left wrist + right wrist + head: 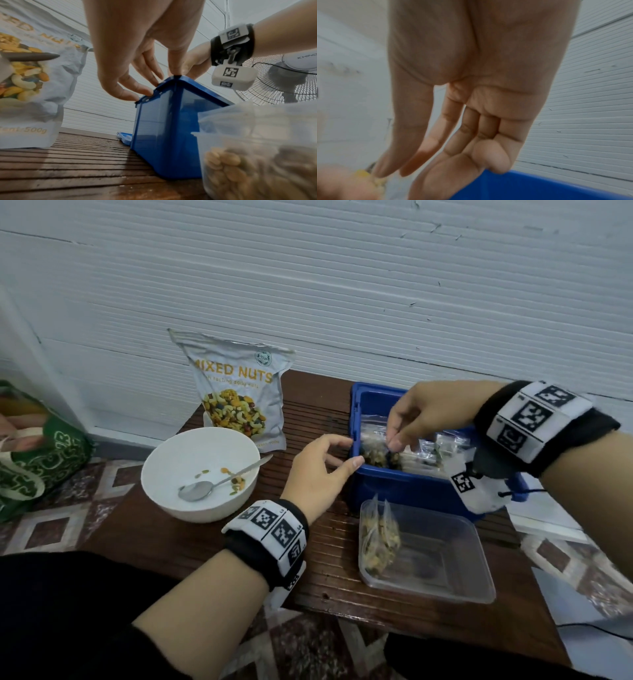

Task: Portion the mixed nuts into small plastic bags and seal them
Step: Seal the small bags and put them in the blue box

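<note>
A blue box (pixel 404 487) stands on the slatted wooden table and holds several small clear bags (pixel 435 450). My right hand (pixel 392 440) reaches into it from above and pinches the top of a small bag of nuts (pixel 376 457) at the box's front left. My left hand (pixel 342 455) rests its fingertips on the rim at the box's (pixel 163 128) left front corner. The mixed nuts pouch (pixel 239 392) stands at the back. A white bowl (pixel 191 446) holds a spoon (pixel 212 486) and a few nuts.
A clear plastic tub (pixel 445 556) in front of the blue box holds filled bags of nuts (pixel 380 539). A green bag (pixel 37 457) lies on the floor at the left. A fan (pixel 283 81) stands to the right. The white wall runs close behind the table.
</note>
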Tool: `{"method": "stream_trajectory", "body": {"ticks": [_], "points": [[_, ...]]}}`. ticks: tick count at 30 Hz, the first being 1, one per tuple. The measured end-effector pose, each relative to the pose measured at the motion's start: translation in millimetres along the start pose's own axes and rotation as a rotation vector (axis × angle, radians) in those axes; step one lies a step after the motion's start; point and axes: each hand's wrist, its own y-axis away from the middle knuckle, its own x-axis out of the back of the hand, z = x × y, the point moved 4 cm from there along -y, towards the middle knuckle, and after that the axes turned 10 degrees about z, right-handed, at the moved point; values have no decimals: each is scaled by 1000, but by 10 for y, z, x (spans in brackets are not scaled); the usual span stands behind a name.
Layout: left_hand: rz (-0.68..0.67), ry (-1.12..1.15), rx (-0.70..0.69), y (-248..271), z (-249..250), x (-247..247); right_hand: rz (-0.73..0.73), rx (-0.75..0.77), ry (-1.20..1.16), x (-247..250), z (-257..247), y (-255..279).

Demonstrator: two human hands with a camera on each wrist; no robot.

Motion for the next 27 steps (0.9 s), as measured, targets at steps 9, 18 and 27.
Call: {"method": "stream_trajectory", "body": {"ticks": [9, 18, 27], "points": [[-379, -300, 253, 600, -55, -163, -53, -61, 35, -703, 62, 506], [-416, -403, 125, 681, 102, -128, 207, -93, -187, -976, 238, 650], [-328, -282, -29, 472, 390, 36, 404, 1, -478, -935, 248, 728]]}}
